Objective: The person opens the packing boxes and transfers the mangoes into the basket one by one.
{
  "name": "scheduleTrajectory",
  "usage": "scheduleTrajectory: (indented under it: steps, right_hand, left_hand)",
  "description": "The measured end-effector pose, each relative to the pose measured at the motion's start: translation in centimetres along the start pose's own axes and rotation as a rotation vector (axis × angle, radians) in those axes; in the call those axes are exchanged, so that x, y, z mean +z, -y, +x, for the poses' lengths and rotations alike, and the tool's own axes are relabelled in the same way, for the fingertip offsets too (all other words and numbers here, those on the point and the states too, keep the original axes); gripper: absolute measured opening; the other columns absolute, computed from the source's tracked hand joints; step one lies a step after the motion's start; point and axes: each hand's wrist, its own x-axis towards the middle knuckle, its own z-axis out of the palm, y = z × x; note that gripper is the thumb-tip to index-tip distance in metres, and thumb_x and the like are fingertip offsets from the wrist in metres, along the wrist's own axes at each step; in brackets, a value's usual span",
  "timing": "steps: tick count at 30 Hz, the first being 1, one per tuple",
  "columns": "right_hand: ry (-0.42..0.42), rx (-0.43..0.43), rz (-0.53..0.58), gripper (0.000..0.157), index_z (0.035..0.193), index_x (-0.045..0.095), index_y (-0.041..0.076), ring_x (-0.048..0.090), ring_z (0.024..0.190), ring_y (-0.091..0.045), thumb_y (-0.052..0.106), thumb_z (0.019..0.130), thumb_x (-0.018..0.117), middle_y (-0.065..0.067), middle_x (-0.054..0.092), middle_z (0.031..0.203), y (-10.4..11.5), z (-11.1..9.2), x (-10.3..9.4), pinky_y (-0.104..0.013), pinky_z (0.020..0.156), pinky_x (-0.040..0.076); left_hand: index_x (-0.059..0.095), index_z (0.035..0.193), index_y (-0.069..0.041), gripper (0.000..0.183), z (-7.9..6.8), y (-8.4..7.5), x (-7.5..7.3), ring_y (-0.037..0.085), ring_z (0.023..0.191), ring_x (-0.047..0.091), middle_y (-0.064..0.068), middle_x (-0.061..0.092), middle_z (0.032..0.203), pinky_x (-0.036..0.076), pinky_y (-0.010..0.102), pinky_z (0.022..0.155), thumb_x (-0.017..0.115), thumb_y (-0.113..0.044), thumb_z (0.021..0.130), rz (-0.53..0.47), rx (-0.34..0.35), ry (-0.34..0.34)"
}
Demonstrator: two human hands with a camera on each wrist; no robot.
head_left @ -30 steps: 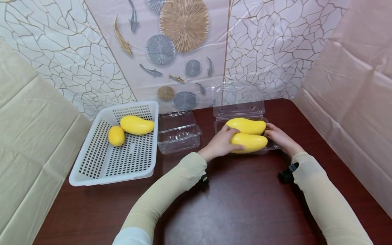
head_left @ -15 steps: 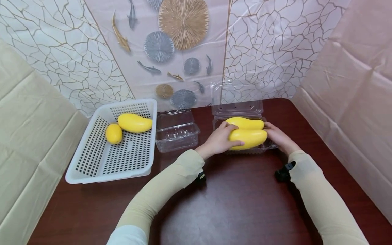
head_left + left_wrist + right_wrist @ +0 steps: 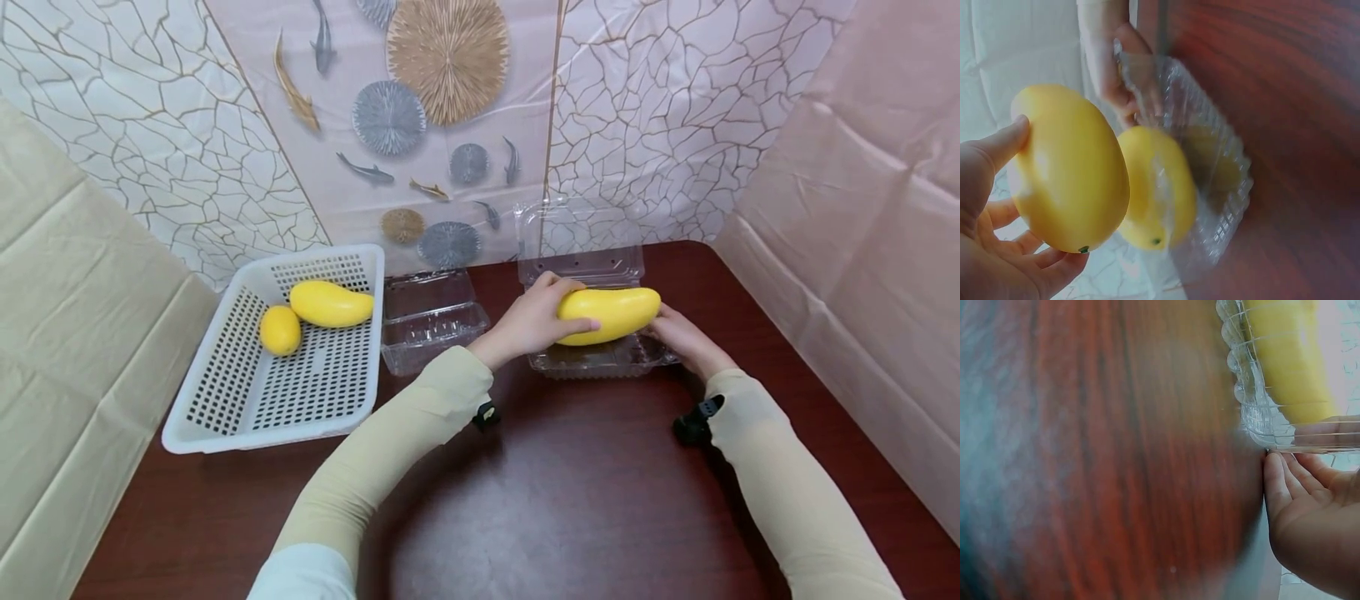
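My left hand (image 3: pixel 531 323) grips a yellow mango (image 3: pixel 611 315), thumb on one side and fingers spread round the other. This mango is raised over a clear plastic clamshell box (image 3: pixel 592 362), whose lid stands up at the back. A second mango (image 3: pixel 1160 209) lies in the box, visible in the left wrist view; the held one hides it from the head camera. At the box's right end, my right hand (image 3: pixel 686 340) pinches the plastic wall, as the right wrist view (image 3: pixel 1316 506) shows from close by.
On the left stands a white perforated basket (image 3: pixel 183 425) containing two mangoes (image 3: pixel 330 303). Another clear clamshell box (image 3: pixel 435 333) sits open between basket and hands. Patterned cloth walls (image 3: pixel 637 108) enclose the back and sides of the dark red table (image 3: pixel 570 508).
My left hand has moved its mango away from me, from in front of the other mango to above it. My right hand has stayed at the box's right end.
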Motion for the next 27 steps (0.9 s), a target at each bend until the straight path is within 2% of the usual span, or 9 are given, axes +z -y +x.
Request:
scheduleTrajectory:
  steps: [5,12,16,20,27]
  right_hand:
    - [0.022,0.009,0.028,0.066,0.160,0.007,-0.003,0.025,0.144,-0.043,0.007,0.100,0.034,-0.029,0.020,0.161,0.1,0.2,0.1,-0.057,0.115,0.025]
    - [0.031,0.021,0.033,0.068,0.159,0.002,-0.004,0.023,0.147,-0.043,0.006,0.100,0.034,-0.028,0.016,0.163,0.4,0.4,0.1,-0.057,0.117,0.022]
    - [0.024,0.031,0.033,0.068,0.159,0.002,-0.004,0.022,0.147,-0.043,0.007,0.100,0.034,-0.029,0.016,0.162,0.4,0.5,0.1,-0.057,0.117,0.022]
    - [0.027,0.029,0.046,0.069,0.159,0.001,-0.004,0.021,0.148,-0.043,0.008,0.101,0.035,-0.028,0.015,0.163,0.5,0.4,0.1,-0.056,0.118,0.022]
    - [0.030,0.034,0.058,0.068,0.159,-0.001,-0.003,0.020,0.149,-0.042,0.010,0.103,0.035,-0.028,0.014,0.163,0.5,0.1,0.1,-0.055,0.118,0.023]
  left_hand:
    - [0.054,0.145,-0.015,0.069,-0.3,0.3,-2.0,0.016,0.096,0.055,0.005,0.051,0.123,0.047,0.029,0.080,0.071,-0.054,0.090,0.031,-0.030,-0.004]
    - [0.056,0.143,-0.009,0.068,-1.2,1.8,-5.3,0.019,0.096,0.055,0.007,0.052,0.122,0.048,0.033,0.083,0.072,-0.050,0.090,0.076,-0.049,-0.055]
    - [0.055,0.143,-0.007,0.069,-1.8,3.2,-7.6,0.022,0.102,0.055,0.011,0.052,0.126,0.048,0.038,0.089,0.072,-0.049,0.091,0.109,-0.064,-0.049]
    - [0.055,0.143,-0.007,0.069,-2.9,4.6,-9.9,0.022,0.103,0.054,0.011,0.052,0.125,0.047,0.040,0.091,0.072,-0.049,0.091,0.127,-0.098,-0.032]
    - [0.056,0.141,-0.002,0.070,-5.7,6.7,-13.3,0.026,0.105,0.051,0.015,0.053,0.123,0.044,0.042,0.094,0.074,-0.046,0.090,0.152,-0.148,-0.080]
